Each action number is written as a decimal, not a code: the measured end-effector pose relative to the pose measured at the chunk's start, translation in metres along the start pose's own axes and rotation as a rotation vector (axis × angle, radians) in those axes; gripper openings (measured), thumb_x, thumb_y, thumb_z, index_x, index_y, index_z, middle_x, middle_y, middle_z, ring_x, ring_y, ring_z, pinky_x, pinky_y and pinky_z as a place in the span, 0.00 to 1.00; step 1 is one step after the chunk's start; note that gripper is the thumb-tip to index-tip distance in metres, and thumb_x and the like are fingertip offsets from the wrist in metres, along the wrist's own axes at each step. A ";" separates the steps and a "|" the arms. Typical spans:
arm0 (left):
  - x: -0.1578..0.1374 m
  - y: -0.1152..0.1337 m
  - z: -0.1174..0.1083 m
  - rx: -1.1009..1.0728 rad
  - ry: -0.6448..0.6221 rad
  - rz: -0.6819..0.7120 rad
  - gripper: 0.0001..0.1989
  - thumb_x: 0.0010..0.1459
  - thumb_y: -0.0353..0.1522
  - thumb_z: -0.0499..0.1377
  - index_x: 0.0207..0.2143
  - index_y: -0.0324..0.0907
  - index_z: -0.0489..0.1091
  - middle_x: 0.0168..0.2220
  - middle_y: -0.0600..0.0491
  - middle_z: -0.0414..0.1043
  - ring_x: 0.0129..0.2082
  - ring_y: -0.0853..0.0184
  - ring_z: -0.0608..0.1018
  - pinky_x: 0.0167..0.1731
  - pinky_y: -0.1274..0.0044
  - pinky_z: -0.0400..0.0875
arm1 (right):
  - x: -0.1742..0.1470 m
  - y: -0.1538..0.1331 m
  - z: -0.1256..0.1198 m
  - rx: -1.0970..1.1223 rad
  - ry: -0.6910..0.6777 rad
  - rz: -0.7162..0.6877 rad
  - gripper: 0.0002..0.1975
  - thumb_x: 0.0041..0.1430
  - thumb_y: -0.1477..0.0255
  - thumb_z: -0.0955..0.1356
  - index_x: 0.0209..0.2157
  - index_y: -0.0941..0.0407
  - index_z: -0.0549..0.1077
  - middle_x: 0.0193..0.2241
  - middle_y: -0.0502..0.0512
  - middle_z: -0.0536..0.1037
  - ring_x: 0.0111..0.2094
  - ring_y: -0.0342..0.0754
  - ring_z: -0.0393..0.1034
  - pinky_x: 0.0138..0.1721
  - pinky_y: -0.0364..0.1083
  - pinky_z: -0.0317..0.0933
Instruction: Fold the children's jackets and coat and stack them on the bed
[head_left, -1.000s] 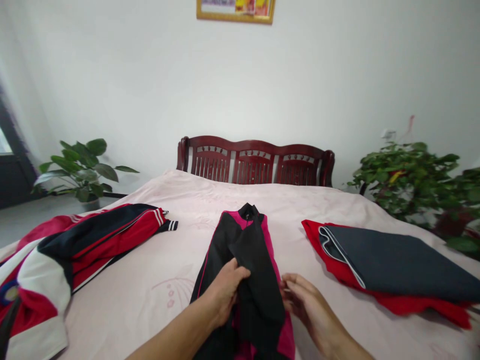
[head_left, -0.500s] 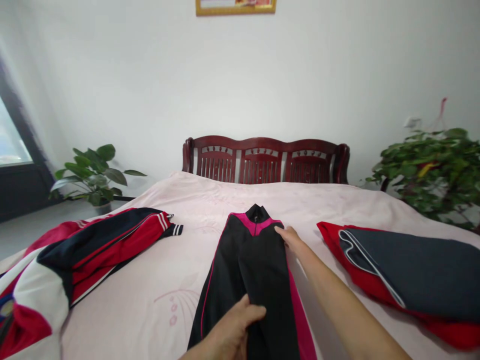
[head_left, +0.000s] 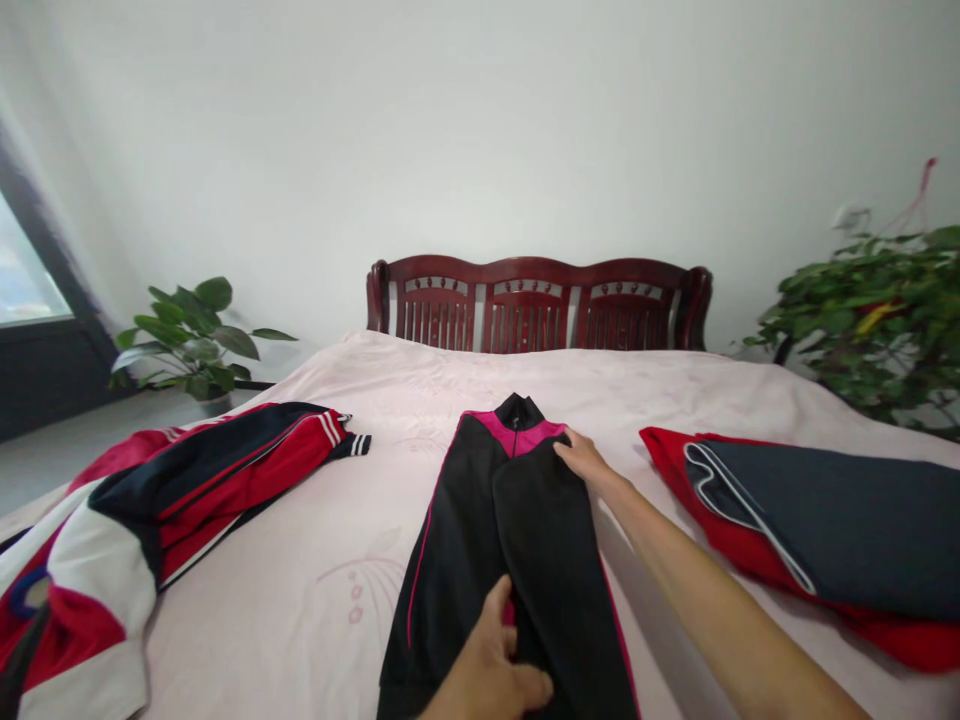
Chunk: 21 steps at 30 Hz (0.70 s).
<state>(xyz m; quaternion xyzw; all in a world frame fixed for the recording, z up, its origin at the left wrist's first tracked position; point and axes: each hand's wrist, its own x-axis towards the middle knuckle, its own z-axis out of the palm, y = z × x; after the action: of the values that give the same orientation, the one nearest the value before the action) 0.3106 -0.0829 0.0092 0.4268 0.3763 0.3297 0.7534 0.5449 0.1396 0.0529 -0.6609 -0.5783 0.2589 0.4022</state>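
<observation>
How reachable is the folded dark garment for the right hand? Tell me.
Probably yes: between the right hand, on the shoulder of the black jacket, and the folded dark garment, only pink bedspread and a red cloth's edge show.

Black-and-pink jacket (head_left: 536,510) on a pale pink bed cover (head_left: 300,540)

The right hand (head_left: 589,462) grips its shoulder beside the collar (head_left: 516,410); the left hand (head_left: 491,665), thumb and finger apart, is at the lower front. Red-and-navy clothing (head_left: 225,470) lies left, dark folded fabric (head_left: 847,525) right
</observation>
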 end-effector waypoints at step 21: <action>-0.050 0.040 0.020 1.440 0.017 0.697 0.23 0.58 0.22 0.53 0.53 0.49 0.71 0.53 0.49 0.66 0.51 0.61 0.70 0.52 0.68 0.69 | -0.282 0.018 -0.026 0.521 -0.163 0.334 0.26 0.49 0.64 0.70 0.51 0.58 0.72 0.18 0.49 0.73 0.18 0.45 0.65 0.18 0.41 0.54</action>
<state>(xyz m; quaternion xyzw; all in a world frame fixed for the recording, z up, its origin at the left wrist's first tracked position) 0.2959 -0.1155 0.0659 0.8988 0.3474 0.2258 0.1434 0.5206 -0.1406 0.0174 -0.5987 -0.4063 0.5128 0.4621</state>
